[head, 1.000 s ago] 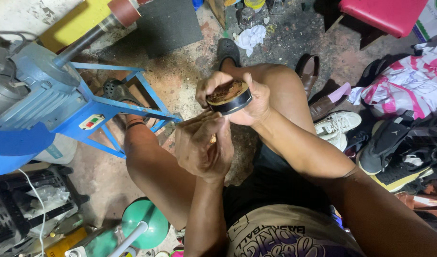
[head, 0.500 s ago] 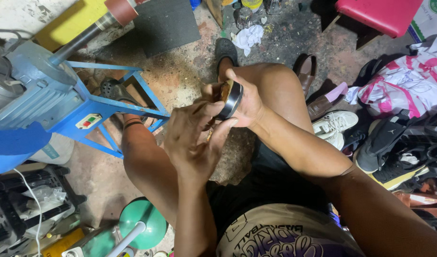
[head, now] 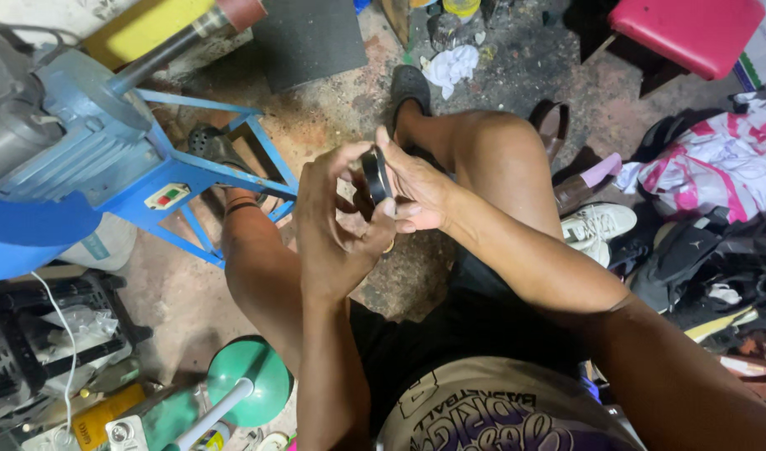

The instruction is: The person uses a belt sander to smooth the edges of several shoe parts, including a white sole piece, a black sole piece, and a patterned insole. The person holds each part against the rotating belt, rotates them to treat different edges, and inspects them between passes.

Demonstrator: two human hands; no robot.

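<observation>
The blue machine (head: 82, 159) stands just beside the left knee, the floor (head: 174, 292) below strewn with clutter. Held in the air above the lap, the small dark round tin (head: 376, 175) could slip and drop, since only fingertips grip it. The right hand (head: 416, 188) cups its edge, fingers half curled; the left hand (head: 337, 221) pinches its other side

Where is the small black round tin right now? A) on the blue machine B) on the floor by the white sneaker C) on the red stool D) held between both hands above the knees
D: the black round tin sits edge-on between the left hand and the right hand, with fingers of both on it, above the person's knees, not on any surface.
</observation>
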